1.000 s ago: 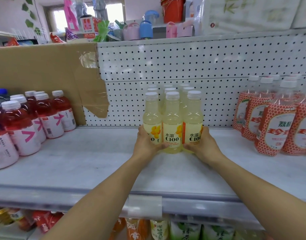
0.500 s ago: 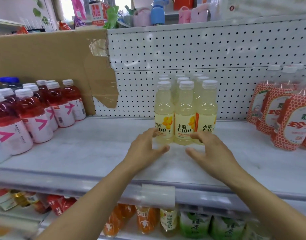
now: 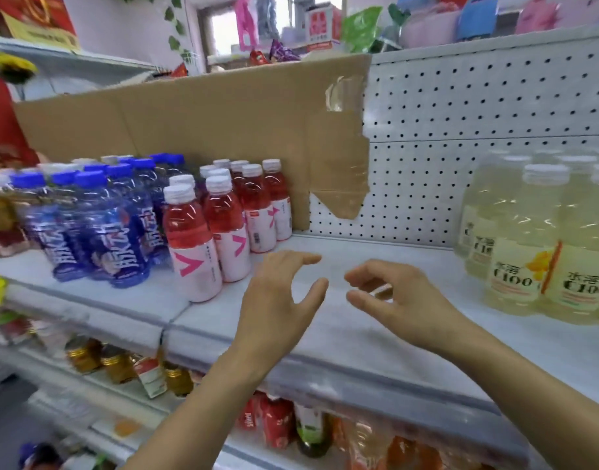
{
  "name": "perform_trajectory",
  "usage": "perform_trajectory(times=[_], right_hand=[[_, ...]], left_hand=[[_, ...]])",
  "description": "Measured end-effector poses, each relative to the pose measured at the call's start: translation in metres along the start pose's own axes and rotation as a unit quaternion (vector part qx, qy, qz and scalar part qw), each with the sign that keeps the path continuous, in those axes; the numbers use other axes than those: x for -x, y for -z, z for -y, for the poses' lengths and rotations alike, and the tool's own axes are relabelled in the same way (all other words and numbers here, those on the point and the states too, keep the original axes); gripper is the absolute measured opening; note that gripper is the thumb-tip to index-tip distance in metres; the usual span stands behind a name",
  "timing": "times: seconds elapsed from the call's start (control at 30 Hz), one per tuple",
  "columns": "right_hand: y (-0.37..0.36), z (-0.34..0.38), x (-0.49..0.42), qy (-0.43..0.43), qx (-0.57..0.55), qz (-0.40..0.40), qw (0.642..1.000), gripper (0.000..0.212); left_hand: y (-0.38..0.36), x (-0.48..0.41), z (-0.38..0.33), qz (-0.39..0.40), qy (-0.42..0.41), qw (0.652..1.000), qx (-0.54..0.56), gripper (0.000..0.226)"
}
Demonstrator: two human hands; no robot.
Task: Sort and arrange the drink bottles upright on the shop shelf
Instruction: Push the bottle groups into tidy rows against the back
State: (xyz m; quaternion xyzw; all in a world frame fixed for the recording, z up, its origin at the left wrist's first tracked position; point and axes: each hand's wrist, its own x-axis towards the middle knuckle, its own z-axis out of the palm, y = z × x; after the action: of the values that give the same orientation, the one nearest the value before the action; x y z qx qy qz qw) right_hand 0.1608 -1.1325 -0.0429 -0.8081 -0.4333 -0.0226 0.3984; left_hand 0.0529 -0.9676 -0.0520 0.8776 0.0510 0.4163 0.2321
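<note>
Hands: my left hand [image 3: 277, 300], right hand [image 3: 396, 300] empty, half-curled ready to grasp.
Red bottles [image 3: 223, 228]: ten o'clock, labels out, seemingly all upright.

The yellow bottles [image 3: 515, 266] carry labels reading "C100".

Scene is brightly and evenly lit; daylight is admitted through a blown-out window [image 3: 223, 28] at top centre. Only faint, soft shadows are cast on the shelf [image 3: 376, 337]. Glare is seen on the tape [image 3: 342, 93]. Motion blur is spread throughout, worst on the blue bottles [image 3: 94, 232] and yellow bottles [image 3: 529, 249]. Edges are bowed by wide-angle distortion.
</note>
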Motion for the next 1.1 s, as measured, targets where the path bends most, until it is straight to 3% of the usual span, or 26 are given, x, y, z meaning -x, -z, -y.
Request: perform_trajectory(times=[0.13, 0.2, 0.27, 0.33, 0.47, 0.6, 0.67, 0.77, 0.93, 1.1], right_hand=[[-0.056, 0.042, -0.057, 0.003, -0.055, 0.007, 0.998, 0.018], [-0.082, 0.063, -0.082, 0.001, -0.080, 0.010, 0.997, 0.024], [-0.107, 0.083, -0.103, -0.007, -0.112, 0.019, 0.994, 0.034], [-0.128, 0.099, -0.117, -0.014, -0.131, 0.044, 0.990, 0.038], [-0.156, 0.104, -0.129, -0.036, -0.168, 0.032, 0.985, 0.043], [-0.155, 0.102, -0.116, -0.092, -0.116, -0.043, 0.988, 0.085], [-0.143, 0.094, -0.110, -0.118, -0.092, -0.081, 0.985, 0.086], [-0.118, 0.074, -0.104, -0.159, -0.073, -0.121, 0.977, 0.068], [-0.090, 0.038, -0.108, -0.197, -0.080, -0.166, 0.963, 0.064], [-0.072, 0.013, -0.109, -0.205, -0.058, -0.182, 0.960, 0.063]], left_hand=[[0.055, -0.010, 0.068, -0.152, -0.033, 0.986, -0.060, 0.038], [0.077, -0.016, 0.100, -0.199, 0.042, 0.979, -0.004, 0.043], [0.093, -0.026, 0.124, -0.142, 0.173, 0.967, 0.118, 0.040], [0.103, -0.035, 0.142, -0.040, 0.248, 0.944, 0.213, 0.036], [0.116, -0.043, 0.167, 0.050, 0.248, 0.933, 0.256, 0.036], [0.110, -0.042, 0.163, 0.153, 0.232, 0.892, 0.355, 0.045], [0.096, -0.042, 0.155, 0.155, 0.208, 0.905, 0.338, 0.043], [0.074, -0.049, 0.156, 0.055, 0.174, 0.954, 0.240, 0.052], [0.045, -0.062, 0.159, 0.125, 0.229, 0.919, 0.294, 0.093], [0.017, -0.070, 0.157, 0.156, 0.257, 0.926, 0.229, 0.113]])
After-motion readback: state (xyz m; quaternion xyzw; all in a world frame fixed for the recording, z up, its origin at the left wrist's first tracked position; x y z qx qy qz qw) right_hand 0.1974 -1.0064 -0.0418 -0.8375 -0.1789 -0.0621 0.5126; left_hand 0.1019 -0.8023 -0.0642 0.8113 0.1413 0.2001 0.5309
